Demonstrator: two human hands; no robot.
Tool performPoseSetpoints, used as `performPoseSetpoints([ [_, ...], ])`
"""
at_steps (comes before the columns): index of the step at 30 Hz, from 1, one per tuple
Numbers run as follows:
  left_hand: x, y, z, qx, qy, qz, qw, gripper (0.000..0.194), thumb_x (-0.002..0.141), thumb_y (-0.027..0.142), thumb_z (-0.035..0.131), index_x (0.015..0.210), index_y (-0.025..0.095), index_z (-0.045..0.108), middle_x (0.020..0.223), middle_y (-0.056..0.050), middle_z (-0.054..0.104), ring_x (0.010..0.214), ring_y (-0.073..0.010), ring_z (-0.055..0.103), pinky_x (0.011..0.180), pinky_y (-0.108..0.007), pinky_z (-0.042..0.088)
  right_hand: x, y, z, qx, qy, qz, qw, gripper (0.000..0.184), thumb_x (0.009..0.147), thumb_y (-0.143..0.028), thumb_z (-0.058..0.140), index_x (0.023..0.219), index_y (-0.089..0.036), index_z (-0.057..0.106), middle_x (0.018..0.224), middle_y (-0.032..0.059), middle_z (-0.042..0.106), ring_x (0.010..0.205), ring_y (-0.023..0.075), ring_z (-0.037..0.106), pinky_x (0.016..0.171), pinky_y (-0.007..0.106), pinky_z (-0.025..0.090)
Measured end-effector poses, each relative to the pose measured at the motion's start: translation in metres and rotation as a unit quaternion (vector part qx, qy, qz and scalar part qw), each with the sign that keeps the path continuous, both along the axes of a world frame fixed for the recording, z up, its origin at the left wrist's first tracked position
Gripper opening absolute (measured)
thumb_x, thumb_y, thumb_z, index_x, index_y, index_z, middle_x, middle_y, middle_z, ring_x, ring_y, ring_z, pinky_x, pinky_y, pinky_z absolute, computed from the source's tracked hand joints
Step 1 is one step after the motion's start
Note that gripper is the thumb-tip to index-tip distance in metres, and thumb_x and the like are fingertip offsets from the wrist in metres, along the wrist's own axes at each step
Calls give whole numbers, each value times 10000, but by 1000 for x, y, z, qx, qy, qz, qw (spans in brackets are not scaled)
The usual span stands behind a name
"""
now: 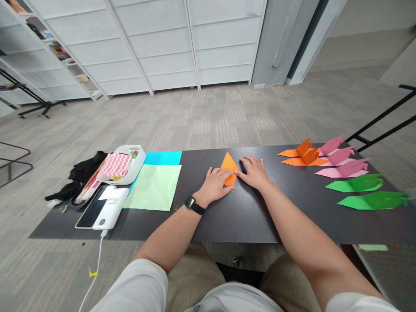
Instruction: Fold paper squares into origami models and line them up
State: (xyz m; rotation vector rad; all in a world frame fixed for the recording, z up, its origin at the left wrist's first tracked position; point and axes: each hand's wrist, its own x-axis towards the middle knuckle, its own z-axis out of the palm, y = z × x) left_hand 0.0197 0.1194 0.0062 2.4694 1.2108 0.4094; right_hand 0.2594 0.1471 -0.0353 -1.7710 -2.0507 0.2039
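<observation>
A folded piece of orange origami paper [229,161] lies on the dark table [208,229], its pointed end facing away from me. My left hand [216,184] rests over its left and lower part, fingers stretched out and flat, hiding some of the paper. My right hand [254,172] lies palm down just right of the paper, fingers stretched, its thumb at the paper's right edge. Neither hand is wrapped around anything. A dark watch [190,201] sits on my left wrist.
Folded paper birds stand at the right: orange [303,158], pink [344,167] and green [372,200]. Light green sheets [156,186] and a blue sheet [164,157] lie left. Beyond them are a white box [138,167], a power bank [112,208], a phone [92,208] and black cloth [87,167].
</observation>
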Motion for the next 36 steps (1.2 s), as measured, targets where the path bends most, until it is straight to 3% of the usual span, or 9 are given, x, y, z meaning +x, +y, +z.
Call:
performPoseSetpoints([
  [6, 0, -1, 3, -7, -2, -2, 1000, 520, 950, 451, 723, 1439, 324, 601, 1525, -61, 632, 1440, -322, 501, 1328, -661, 179, -4, 3, -3, 36, 21, -24, 999, 442, 960, -510, 636, 1341, -292, 690, 1488, 129, 625, 1448, 412, 494, 1236, 747, 274],
  [12, -1, -2, 3, -3, -8, 1, 1000, 467, 991, 427, 658, 1437, 297, 609, 1524, -68, 641, 1443, -310, 509, 1336, -659, 139, -4, 5, 4, 58, 49, -52, 996, 294, 987, -358, 593, 1227, -279, 743, 1338, 120, 705, 1274, 370, 606, 1171, 649, 396],
  [17, -1, 0, 4, -8, -13, 12, 1000, 413, 1046, 263, 498, 1443, 299, 608, 1499, -45, 670, 1412, -262, 539, 1337, -629, 159, -1, 1, 12, 81, 72, -13, 994, 183, 965, -369, 670, 1089, -284, 775, 1277, 112, 674, 1233, 336, 601, 1101, 533, 464],
  [23, -2, 2, 3, -10, -13, 11, 1000, 427, 1037, 224, 492, 1438, 311, 612, 1501, -22, 672, 1402, -256, 547, 1337, -618, 176, -4, -3, 15, 49, 43, 75, 995, 59, 910, -335, 767, 926, -279, 758, 1201, 83, 651, 1196, 308, 596, 1094, 512, 458],
  [27, -2, 3, 1, -14, -8, 12, 1000, 458, 1035, 182, 459, 1442, 332, 608, 1508, 5, 667, 1409, -248, 545, 1333, -615, 198, -3, -7, 17, 33, 26, 137, 990, 140, 878, -319, 792, 996, -276, 731, 1197, 76, 635, 1199, 301, 589, 1137, 540, 436],
  [32, -3, 5, -1, -16, -8, 16, 1000, 511, 1016, 126, 423, 1437, 340, 618, 1506, 10, 668, 1406, -238, 549, 1337, -595, 206, -5, -16, 20, 11, 27, 185, 982, 318, 817, -384, 853, 1058, -276, 676, 1267, 84, 607, 1287, 330, 575, 1223, 690, 325],
  [36, -4, 6, -1, -20, -12, 13, 1000, 569, 979, 83, 420, 1444, 342, 621, 1501, 11, 672, 1405, -237, 547, 1336, -599, 205, -7, -21, 22, -7, 29, 199, 980, 461, 767, -440, 896, 1125, -281, 654, 1373, 108, 573, 1453, 403, 468, 1227, 762, 286],
])
